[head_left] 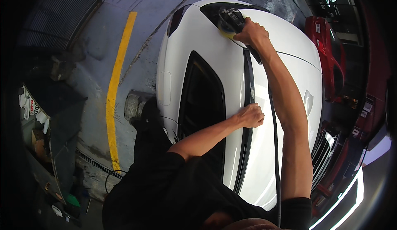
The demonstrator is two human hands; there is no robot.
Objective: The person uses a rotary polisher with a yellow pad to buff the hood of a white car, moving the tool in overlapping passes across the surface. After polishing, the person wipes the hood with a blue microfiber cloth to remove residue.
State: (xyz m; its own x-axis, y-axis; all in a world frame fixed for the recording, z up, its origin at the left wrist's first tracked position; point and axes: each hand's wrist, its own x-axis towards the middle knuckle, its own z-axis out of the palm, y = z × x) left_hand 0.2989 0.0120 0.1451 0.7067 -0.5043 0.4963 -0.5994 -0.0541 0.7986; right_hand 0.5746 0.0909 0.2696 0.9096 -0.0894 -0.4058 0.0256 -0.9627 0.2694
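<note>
A white car (285,71) spreads out in front of me, its roof and side panels glossy. My right hand (253,33) is wrapped around the handle of a black power polisher (232,20) at the far end of the roof. The yellow pad (227,35) under the polisher lies against the car beside the dark rear glass. From the tool, a black cord (276,159) runs back along my right arm. My left hand (250,115) is closed in a loose fist on the roof, by the black roof rail (248,77); nothing shows in its fingers.
A yellow floor line (118,81) runs left of the car. On the left stands a dark open-topped bin (62,135) with items inside. A floor drain (97,162) lies near it. A small block-like object (135,105) is by the car's side. A red car (328,58) is at right.
</note>
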